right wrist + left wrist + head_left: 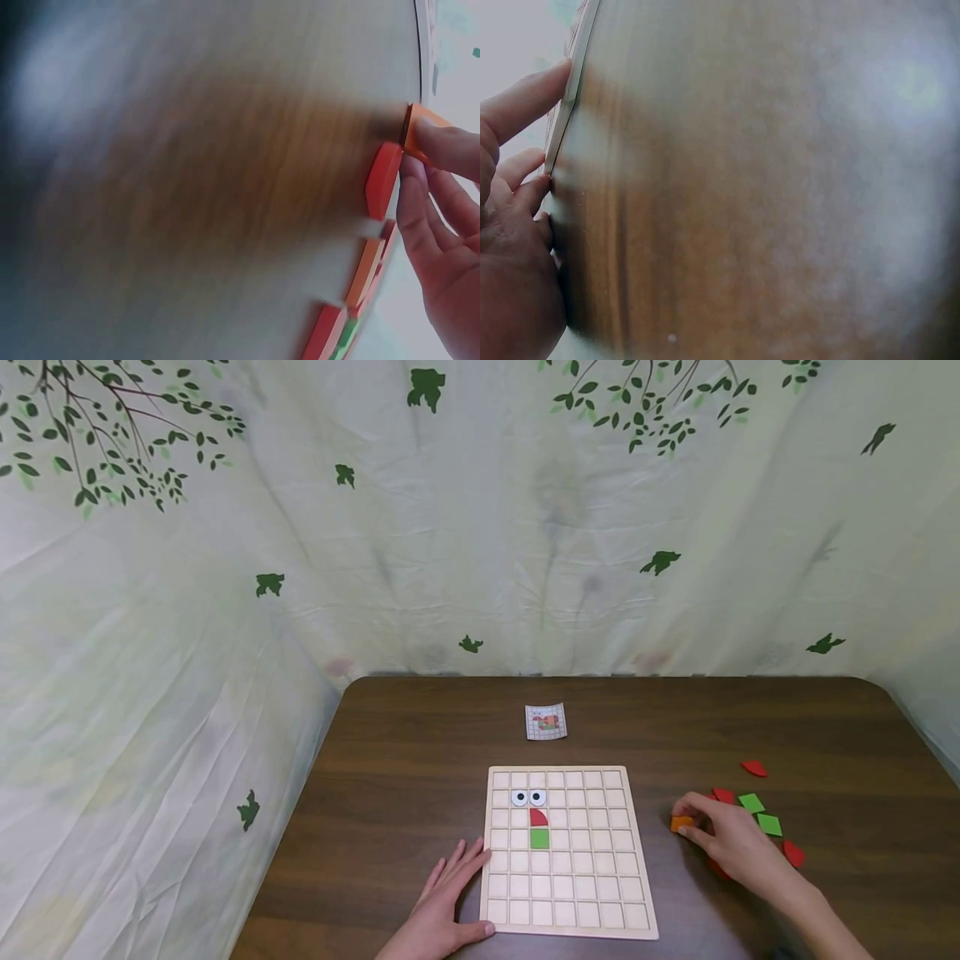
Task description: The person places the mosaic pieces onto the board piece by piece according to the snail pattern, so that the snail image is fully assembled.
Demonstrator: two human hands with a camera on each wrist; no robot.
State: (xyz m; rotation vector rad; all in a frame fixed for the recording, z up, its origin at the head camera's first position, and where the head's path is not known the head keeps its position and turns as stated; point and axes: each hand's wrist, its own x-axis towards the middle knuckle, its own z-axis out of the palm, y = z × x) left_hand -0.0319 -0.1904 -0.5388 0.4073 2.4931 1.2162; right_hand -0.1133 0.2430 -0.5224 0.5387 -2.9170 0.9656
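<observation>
A pale wooden grid board [592,887] lies on the table, with two eye pieces [528,797], a red quarter-round tile [538,817] and a green square tile [539,838] set in its cells. My left hand [447,906] rests at the board's left edge, fingers spread and thumb at the near-left corner. To the right of the board, my right hand [731,837] pinches an orange square tile [681,824] between thumb and fingers. In the right wrist view this orange tile [412,136] is tilted, its lower corner close to a red tile [383,182].
Around the right hand lie green tiles [768,825] and red tiles [793,853], some partly hidden beneath it. One red tile [754,768] lies farther back. A small picture card [546,733] sits behind the board. A leaf-patterned curtain [480,543] hangs beyond the dark wooden table [390,777].
</observation>
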